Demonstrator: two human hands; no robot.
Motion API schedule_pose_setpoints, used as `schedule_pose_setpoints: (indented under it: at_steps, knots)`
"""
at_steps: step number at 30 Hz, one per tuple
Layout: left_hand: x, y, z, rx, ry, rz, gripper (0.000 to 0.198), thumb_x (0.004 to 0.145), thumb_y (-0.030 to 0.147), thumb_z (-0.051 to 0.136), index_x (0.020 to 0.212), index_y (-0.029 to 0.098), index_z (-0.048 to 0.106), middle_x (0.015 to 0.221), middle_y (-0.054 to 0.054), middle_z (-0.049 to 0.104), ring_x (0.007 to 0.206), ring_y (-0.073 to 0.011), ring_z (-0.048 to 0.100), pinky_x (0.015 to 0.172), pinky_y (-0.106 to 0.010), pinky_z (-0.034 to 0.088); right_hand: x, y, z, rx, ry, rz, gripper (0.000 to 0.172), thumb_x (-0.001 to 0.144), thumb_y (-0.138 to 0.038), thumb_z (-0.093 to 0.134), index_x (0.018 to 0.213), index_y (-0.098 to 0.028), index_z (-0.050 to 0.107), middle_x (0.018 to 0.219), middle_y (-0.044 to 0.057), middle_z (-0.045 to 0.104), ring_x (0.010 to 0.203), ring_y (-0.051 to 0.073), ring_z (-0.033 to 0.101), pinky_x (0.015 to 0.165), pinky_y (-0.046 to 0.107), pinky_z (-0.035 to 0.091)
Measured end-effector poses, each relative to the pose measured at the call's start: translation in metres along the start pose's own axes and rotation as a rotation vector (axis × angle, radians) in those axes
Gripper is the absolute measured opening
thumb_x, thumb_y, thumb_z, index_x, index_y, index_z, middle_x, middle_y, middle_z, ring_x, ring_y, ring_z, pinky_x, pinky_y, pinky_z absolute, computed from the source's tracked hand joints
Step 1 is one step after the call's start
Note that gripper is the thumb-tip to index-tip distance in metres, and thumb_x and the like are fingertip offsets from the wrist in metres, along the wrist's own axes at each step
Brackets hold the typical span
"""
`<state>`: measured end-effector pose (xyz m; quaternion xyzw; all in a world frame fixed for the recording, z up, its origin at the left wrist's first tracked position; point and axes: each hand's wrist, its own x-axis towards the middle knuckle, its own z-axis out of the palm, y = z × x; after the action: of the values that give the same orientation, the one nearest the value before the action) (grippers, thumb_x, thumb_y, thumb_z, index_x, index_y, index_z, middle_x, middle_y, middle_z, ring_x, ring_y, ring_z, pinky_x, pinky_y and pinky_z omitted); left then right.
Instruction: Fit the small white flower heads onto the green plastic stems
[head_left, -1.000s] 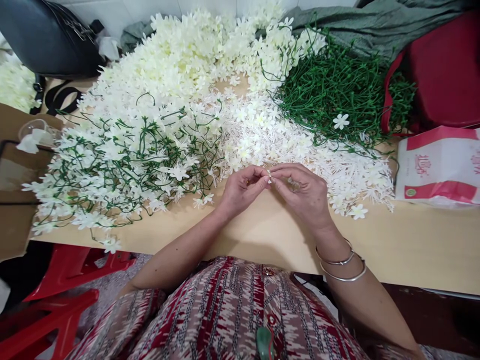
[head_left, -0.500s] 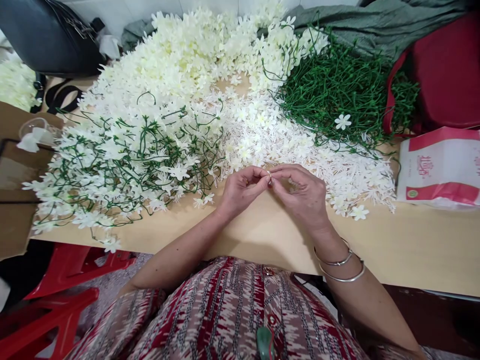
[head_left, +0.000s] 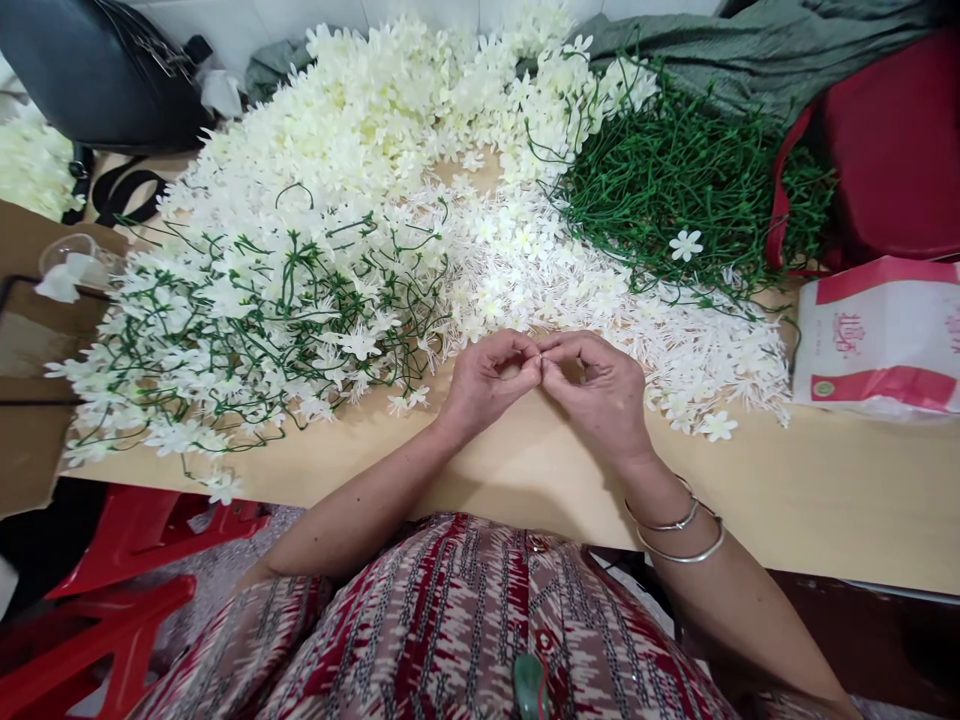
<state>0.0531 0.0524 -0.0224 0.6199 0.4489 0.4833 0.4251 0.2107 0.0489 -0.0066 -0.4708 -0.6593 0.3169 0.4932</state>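
Note:
My left hand [head_left: 491,380] and my right hand [head_left: 598,390] meet fingertip to fingertip over the front part of the table [head_left: 517,470]. Both are pinched closed on something tiny and pale, mostly hidden by the fingertips. Just beyond them spreads a layer of small white flower pieces [head_left: 540,270]. On the left lies a heap of white flowers with green stems [head_left: 277,310]. Cream-white petals [head_left: 375,110] are piled at the back. A tangle of green stems [head_left: 660,180] lies at the back right, with one white flower [head_left: 685,245] on it.
A black bag [head_left: 112,80] sits at the back left, above a cardboard box [head_left: 30,340]. On the right are a red bag [head_left: 892,150] and a white and red packet [head_left: 877,335]. Grey-green cloth [head_left: 697,50] lies behind. Red stools [head_left: 127,610] stand below the table's left edge.
The fingertips of both hands have come closer together, and the pale piece between them shows less. My right hand has shifted slightly left.

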Motion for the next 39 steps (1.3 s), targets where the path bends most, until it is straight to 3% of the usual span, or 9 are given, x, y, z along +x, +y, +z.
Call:
schedule_pose_setpoints:
  at_steps: [5,10,14,19,26,30,34,39]
  knots:
    - [0.001,0.001,-0.002,0.026,-0.012,0.035,0.007,0.088,0.021,0.068,0.081,0.018,0.068,0.078,-0.001,0.068,0.073,-0.0129,0.062,0.069,-0.025,0.05,-0.001,0.006,0.003,0.166,0.002,0.109,0.007,0.085,-0.018,0.071,0.081,-0.024,0.069,0.091,0.001,0.079,0.09,0.018,0.077,0.088,0.04,0.066]
    - [0.0,-0.001,-0.002,0.001,-0.017,0.02,0.007,0.09,0.022,0.066,0.084,0.018,0.068,0.081,-0.002,0.069,0.076,-0.0132,0.063,0.071,-0.025,0.051,0.0,0.007,0.0,0.229,-0.013,0.123,0.007,0.086,-0.017,0.071,0.083,-0.023,0.07,0.096,0.002,0.08,0.094,0.017,0.078,0.092,0.04,0.066]
    - [-0.001,0.002,-0.002,0.044,-0.003,0.052,0.006,0.091,0.02,0.067,0.086,0.018,0.069,0.081,-0.002,0.069,0.075,-0.0136,0.063,0.069,-0.026,0.051,0.002,0.001,-0.008,0.059,-0.069,0.012,0.005,0.088,-0.02,0.073,0.085,-0.025,0.072,0.101,0.003,0.081,0.098,0.019,0.078,0.094,0.043,0.065]
    - [-0.001,0.009,-0.005,0.228,-0.027,0.186,0.006,0.09,0.017,0.066,0.086,0.02,0.069,0.082,-0.002,0.071,0.076,-0.0154,0.064,0.071,-0.029,0.052,0.003,-0.003,-0.014,-0.13,-0.09,-0.155,0.012,0.088,-0.015,0.07,0.085,-0.026,0.07,0.1,0.002,0.081,0.093,0.02,0.078,0.085,0.039,0.066]
    - [0.0,0.01,-0.005,0.279,-0.056,0.226,0.009,0.089,0.013,0.065,0.086,0.021,0.068,0.086,-0.003,0.073,0.078,-0.0165,0.066,0.072,-0.03,0.052,0.001,-0.001,-0.008,-0.096,-0.074,-0.094,0.015,0.084,-0.012,0.067,0.078,-0.026,0.064,0.098,0.001,0.08,0.091,0.02,0.076,0.084,0.038,0.065]
    - [0.0,0.009,-0.007,0.228,-0.071,0.205,0.006,0.09,0.016,0.066,0.087,0.021,0.069,0.089,-0.005,0.075,0.082,-0.0188,0.068,0.075,-0.033,0.054,0.0,0.006,-0.005,0.006,-0.081,0.008,0.012,0.085,-0.017,0.069,0.078,-0.026,0.064,0.096,0.001,0.08,0.09,0.02,0.077,0.085,0.038,0.064]
    - [0.0,0.005,-0.008,0.175,-0.032,0.128,0.005,0.093,0.019,0.064,0.089,0.02,0.066,0.085,-0.003,0.071,0.077,-0.0152,0.066,0.072,-0.029,0.052,0.0,0.01,-0.001,0.115,-0.061,0.055,0.008,0.086,-0.021,0.07,0.081,-0.024,0.065,0.096,0.003,0.079,0.093,0.02,0.077,0.089,0.04,0.064]
    - [0.002,-0.002,-0.006,-0.147,0.03,-0.067,0.015,0.097,0.033,0.065,0.099,0.02,0.058,0.085,-0.001,0.066,0.078,-0.0121,0.07,0.072,-0.024,0.054,0.0,0.01,0.0,0.124,-0.048,0.05,0.007,0.088,-0.022,0.069,0.083,-0.024,0.066,0.091,0.001,0.078,0.09,0.017,0.076,0.085,0.037,0.065]
